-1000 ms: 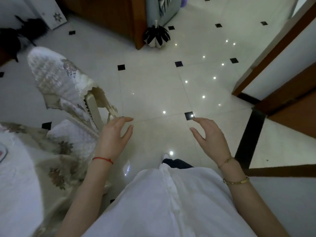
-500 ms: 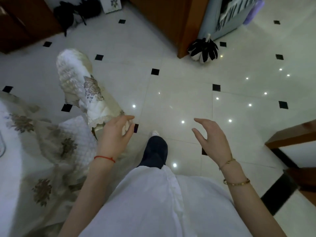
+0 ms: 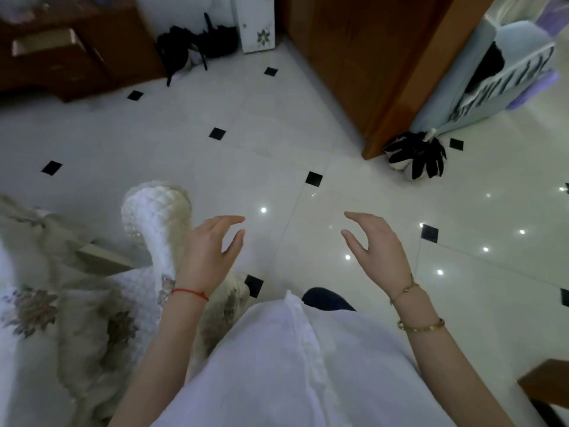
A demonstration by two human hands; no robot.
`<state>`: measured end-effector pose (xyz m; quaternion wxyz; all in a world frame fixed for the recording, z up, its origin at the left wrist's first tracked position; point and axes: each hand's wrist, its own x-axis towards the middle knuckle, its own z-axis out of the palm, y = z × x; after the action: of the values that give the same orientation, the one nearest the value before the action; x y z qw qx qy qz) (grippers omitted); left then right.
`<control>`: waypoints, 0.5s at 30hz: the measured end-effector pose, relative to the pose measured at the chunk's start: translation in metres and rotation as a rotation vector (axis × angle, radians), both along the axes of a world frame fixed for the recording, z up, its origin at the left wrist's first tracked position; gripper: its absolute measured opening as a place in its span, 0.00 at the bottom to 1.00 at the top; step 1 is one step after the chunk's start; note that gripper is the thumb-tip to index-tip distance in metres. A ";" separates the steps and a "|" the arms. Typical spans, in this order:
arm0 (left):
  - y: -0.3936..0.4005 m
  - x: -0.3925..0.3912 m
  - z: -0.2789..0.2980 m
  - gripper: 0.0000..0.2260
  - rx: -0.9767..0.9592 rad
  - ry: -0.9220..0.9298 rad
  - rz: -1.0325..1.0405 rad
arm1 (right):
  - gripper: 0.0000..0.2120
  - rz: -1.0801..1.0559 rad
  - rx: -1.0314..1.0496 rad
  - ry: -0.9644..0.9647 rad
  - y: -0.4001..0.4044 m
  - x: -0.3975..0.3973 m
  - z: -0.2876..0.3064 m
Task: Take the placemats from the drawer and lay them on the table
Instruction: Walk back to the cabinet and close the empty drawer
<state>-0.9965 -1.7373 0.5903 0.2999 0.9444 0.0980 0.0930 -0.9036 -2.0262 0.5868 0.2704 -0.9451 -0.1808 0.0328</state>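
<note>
here both hands' fingers hang loose, empty, beside the covered chair [image 3: 157, 223].

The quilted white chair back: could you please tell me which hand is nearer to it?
Left. The left hand hovers right beside the chair back, just to its right, holding nothing. The right hand hangs farther right, over bare floor.

A thin red string bracelet [image 3: 190, 293] is worn at the wrist of the left hand [image 3: 209, 251]. Two slim gold bracelets are seen on the right forearm below the right hand [image 3: 380, 245], one [image 3: 404, 288] at the wrist, one [image 3: 421, 325] lower. A white textured garment [image 3: 295, 365] and a dark trouser leg [image 3: 326, 300] are worn; both forearms are left uncovered.
</note>
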 end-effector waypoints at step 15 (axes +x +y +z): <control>0.116 0.238 -0.013 0.10 0.060 0.039 0.274 | 0.17 0.282 -0.011 0.025 0.140 0.312 -0.019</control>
<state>-0.7584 -1.6211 0.5769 0.2540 0.9324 0.2289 0.1176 -0.5912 -1.8866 0.5674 0.2601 -0.9112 -0.3084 0.0834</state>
